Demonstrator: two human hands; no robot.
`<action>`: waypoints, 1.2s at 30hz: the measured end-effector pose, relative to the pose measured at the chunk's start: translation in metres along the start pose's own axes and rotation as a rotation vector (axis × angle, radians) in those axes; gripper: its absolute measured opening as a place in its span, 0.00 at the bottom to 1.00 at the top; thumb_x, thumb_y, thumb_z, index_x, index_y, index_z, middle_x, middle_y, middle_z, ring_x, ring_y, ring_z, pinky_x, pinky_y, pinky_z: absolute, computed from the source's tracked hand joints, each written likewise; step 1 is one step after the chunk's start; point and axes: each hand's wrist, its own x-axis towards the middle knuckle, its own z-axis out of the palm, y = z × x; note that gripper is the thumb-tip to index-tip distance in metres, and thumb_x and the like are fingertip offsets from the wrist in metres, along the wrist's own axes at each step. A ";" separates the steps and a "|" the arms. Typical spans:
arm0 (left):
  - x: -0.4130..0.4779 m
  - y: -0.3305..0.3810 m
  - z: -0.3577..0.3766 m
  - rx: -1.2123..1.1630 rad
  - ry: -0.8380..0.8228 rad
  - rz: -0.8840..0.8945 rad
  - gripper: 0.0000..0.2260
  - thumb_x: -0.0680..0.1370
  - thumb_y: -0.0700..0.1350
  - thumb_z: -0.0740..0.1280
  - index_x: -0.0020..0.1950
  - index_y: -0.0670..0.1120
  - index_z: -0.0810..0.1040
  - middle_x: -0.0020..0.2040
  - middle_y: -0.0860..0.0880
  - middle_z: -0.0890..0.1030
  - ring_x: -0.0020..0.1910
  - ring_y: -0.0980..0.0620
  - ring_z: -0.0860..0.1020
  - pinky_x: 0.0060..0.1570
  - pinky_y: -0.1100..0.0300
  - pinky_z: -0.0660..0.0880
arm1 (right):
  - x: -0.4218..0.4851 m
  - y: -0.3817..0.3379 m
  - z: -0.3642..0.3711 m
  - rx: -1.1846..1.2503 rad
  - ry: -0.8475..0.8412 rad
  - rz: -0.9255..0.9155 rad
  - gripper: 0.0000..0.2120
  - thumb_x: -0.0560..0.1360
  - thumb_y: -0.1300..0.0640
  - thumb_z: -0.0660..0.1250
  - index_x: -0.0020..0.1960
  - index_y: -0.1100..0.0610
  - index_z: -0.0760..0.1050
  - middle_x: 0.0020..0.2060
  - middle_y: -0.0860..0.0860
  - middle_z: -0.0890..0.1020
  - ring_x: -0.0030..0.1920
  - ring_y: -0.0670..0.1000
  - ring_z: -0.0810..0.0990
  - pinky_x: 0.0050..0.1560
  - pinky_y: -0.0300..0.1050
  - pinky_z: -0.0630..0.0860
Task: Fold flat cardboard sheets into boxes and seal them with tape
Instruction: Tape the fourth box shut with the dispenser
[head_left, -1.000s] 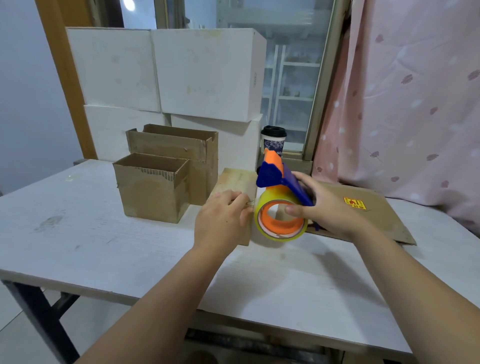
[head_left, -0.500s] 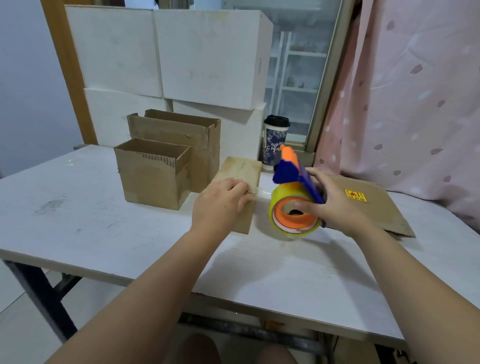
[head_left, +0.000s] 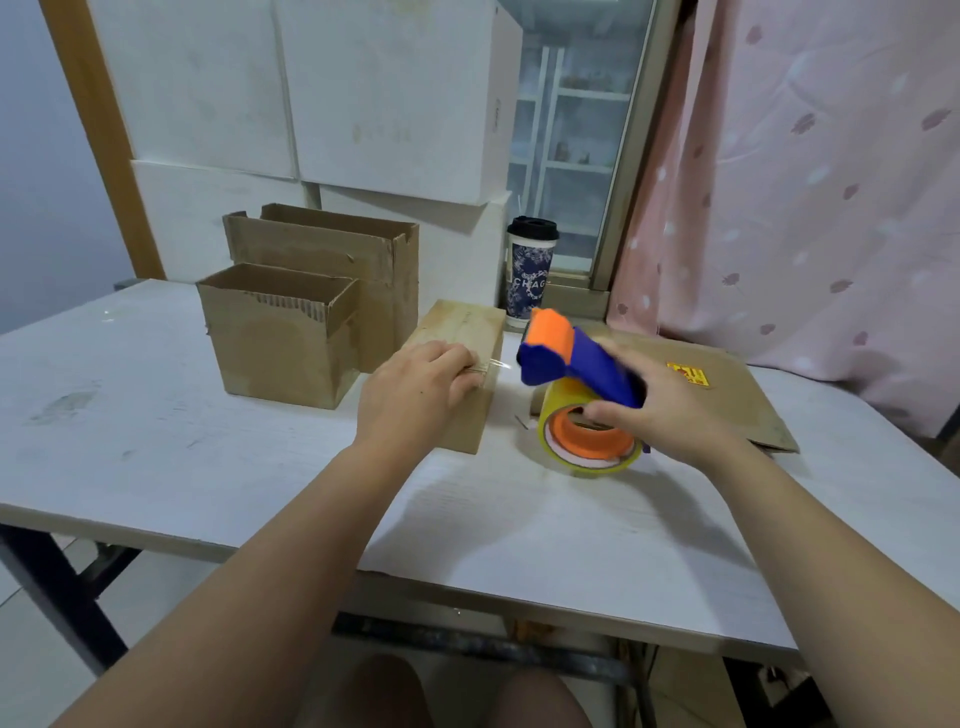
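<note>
Your right hand (head_left: 670, 415) has carried the tape dispenser (head_left: 571, 358) to the right, away from the small closed box (head_left: 457, 332), so that a gap now shows between them where a second ago the roll sat against your left hand (head_left: 415, 395). A thin tape strip (head_left: 493, 365) spans part of that gap, running from your left fingers toward the dispenser's blue and orange head.

Your left hand lies on top of the small closed box, its fingers curled down at the box's right edge and pinning the end of the tape strip there. Your right hand is wrapped round the dispenser's blue handle, with the thumb laid across the orange core of the yellow tape roll (head_left: 592, 457), which sits low over the table (head_left: 156, 441).

Two open cardboard boxes (head_left: 275, 353) stand just left of the small box, one behind the other. A flat cardboard sheet (head_left: 737, 395) lies under and behind your right hand. A lidded cup (head_left: 531, 275) stands near the window.
</note>
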 end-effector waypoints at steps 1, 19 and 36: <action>0.000 0.000 -0.001 -0.001 -0.003 0.006 0.07 0.74 0.50 0.67 0.45 0.48 0.82 0.43 0.51 0.83 0.38 0.47 0.79 0.30 0.64 0.61 | -0.002 0.000 -0.002 0.058 0.026 0.007 0.28 0.65 0.44 0.71 0.61 0.30 0.65 0.55 0.40 0.77 0.49 0.48 0.78 0.44 0.45 0.78; 0.002 0.003 -0.012 -0.038 -0.166 -0.107 0.12 0.79 0.53 0.63 0.57 0.51 0.80 0.57 0.53 0.80 0.55 0.49 0.76 0.38 0.61 0.64 | -0.027 -0.029 -0.026 -0.268 -0.041 -0.019 0.27 0.77 0.56 0.66 0.73 0.47 0.61 0.59 0.35 0.68 0.52 0.30 0.65 0.46 0.15 0.58; 0.003 -0.002 -0.013 -0.064 -0.186 -0.057 0.13 0.77 0.55 0.64 0.55 0.49 0.81 0.53 0.52 0.82 0.51 0.47 0.79 0.38 0.55 0.74 | -0.020 -0.032 -0.035 -0.516 -0.056 -0.036 0.29 0.66 0.30 0.61 0.67 0.29 0.64 0.64 0.26 0.67 0.64 0.31 0.65 0.62 0.25 0.59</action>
